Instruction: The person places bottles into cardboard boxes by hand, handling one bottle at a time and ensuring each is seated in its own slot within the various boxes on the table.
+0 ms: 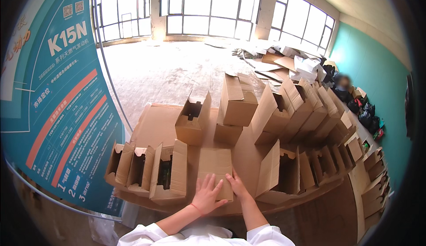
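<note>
A small brown cardboard box (214, 161) with its top folded down lies in front of me at the table's near edge. My left hand (207, 194) rests on its top, palm down and fingers spread. At the box's right edge is my right hand (237, 185), fingers stretched out against the top and side. Left of it stand several cardboard boxes with raised flaps; dark contents show inside the closest open box (167, 175). To the right is another open box (280, 175), its inside in shadow.
Behind stand an open carton (192, 119) and a stacked box (238, 102). Rows of open boxes fill the table's (155, 122) right side. A blue banner (66, 104) rises at left. Scrap cardboard (277, 64), black bags (367, 113) and a blurred person (343, 86) are far right.
</note>
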### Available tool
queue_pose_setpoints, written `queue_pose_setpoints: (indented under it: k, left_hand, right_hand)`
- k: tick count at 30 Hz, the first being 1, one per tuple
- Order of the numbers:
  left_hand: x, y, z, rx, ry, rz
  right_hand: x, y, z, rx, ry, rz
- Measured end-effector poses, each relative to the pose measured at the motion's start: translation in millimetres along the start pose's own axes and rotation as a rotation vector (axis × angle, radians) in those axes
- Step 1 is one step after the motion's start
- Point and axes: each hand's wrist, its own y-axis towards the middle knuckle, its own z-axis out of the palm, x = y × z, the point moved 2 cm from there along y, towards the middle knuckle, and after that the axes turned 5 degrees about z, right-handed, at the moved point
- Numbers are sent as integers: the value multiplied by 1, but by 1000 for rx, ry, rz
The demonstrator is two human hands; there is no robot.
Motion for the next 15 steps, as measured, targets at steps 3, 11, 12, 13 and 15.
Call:
queue_pose_setpoints:
  k: [3, 11, 12, 13, 15]
  left_hand:
    - [2, -10, -15, 89, 50, -71]
    - [90, 24, -72, 20, 277, -238]
    - [106, 37, -75, -23, 315, -285]
    - [123, 50, -71, -7, 293, -338]
    - [148, 75, -59, 30, 243, -427]
  right_hand:
    - [27, -19, 33, 97, -6, 31]
    - [15, -26, 64, 38, 1, 0]
    - [17, -25, 67, 43, -11, -14]
    - [18, -24, 68, 41, -26, -29]
    - [12, -21, 64, 25, -31, -41]
